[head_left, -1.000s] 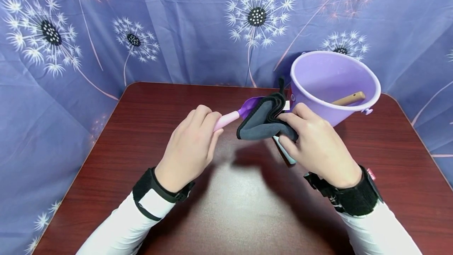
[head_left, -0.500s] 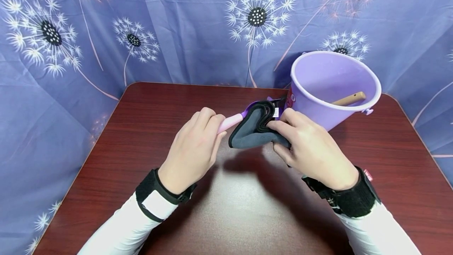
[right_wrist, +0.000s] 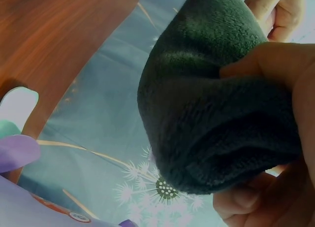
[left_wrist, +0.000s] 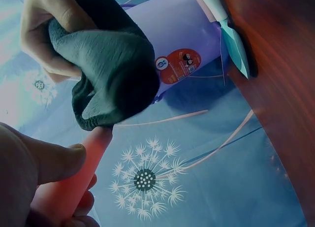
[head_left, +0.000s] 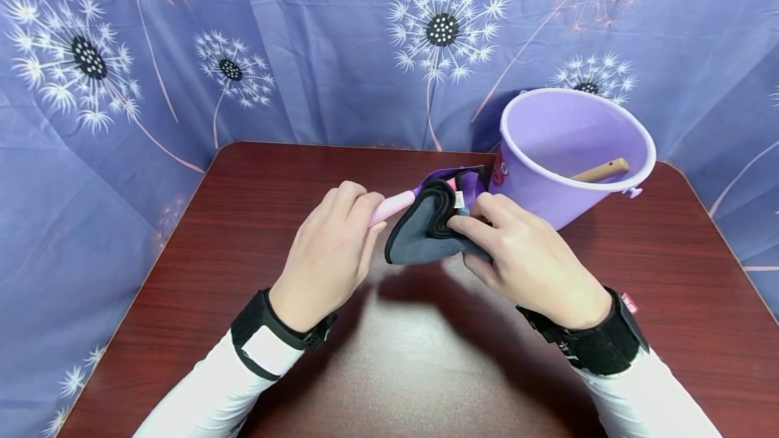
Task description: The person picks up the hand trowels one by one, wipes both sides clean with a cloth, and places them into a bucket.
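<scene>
One held cloth (head_left: pixel 416 238), head view alone showing wooden handle (head_left: pixel 602 170)

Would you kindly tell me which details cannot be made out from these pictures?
Pink-handled tool: head view, far end partly hidden behind the gray cloth.
Wooden handle: head view, lower end hidden by the purple bucket wall.
White tag: head view, print too small to read.
Red label: left wrist view, small print too blurred.

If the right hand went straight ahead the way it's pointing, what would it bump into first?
Probably the pink-handled scoop that the left hand holds, just beyond the grey cloth the right hand grips. The cloth may already touch it; depth is hard to judge.
</scene>
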`<state>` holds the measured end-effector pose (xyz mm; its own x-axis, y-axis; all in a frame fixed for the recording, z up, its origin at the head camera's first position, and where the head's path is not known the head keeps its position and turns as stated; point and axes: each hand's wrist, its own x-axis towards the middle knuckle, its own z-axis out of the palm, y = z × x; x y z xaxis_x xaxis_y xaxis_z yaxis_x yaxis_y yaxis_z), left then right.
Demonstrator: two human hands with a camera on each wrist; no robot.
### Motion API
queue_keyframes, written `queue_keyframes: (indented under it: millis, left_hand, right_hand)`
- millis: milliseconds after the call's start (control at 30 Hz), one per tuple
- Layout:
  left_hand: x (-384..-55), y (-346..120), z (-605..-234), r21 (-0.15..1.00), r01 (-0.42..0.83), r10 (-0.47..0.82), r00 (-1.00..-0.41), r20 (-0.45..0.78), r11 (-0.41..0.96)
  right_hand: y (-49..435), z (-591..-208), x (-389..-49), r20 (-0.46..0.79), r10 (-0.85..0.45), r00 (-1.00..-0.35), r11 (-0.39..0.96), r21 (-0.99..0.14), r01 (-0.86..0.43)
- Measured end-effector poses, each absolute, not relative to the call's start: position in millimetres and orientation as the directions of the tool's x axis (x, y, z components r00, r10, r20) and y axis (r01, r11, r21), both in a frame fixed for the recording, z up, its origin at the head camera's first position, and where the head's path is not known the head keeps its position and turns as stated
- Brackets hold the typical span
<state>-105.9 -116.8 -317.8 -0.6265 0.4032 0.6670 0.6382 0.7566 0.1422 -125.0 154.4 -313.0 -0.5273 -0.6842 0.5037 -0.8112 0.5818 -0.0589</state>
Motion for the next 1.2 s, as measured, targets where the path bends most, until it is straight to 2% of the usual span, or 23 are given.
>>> queue_keyframes:
  millis: [233, 933, 1200]
  left_hand:
    - [-106.9, -120.7, -314.4, 0.151, 0.632, 0.389, -0.628, 0.673, 0.76]
    - [-105.4, -128.8, -304.8, 0.153, 0.606, 0.354, -0.63, 0.691, 0.781]
    - [-104.5, -127.5, -304.6, 0.146, 0.617, 0.37, -0.626, 0.686, 0.773]
  right_hand:
    - [156.7, -311.2, -123.3, 0.49, -0.677, -0.548, 0.61, -0.043, -0.791]
    - [176.3, -304.6, -128.5, 0.583, -0.569, -0.58, 0.725, 0.023, -0.689]
    - [178.0, -303.5, -127.0, 0.567, -0.571, -0.594, 0.733, 0.026, -0.68]
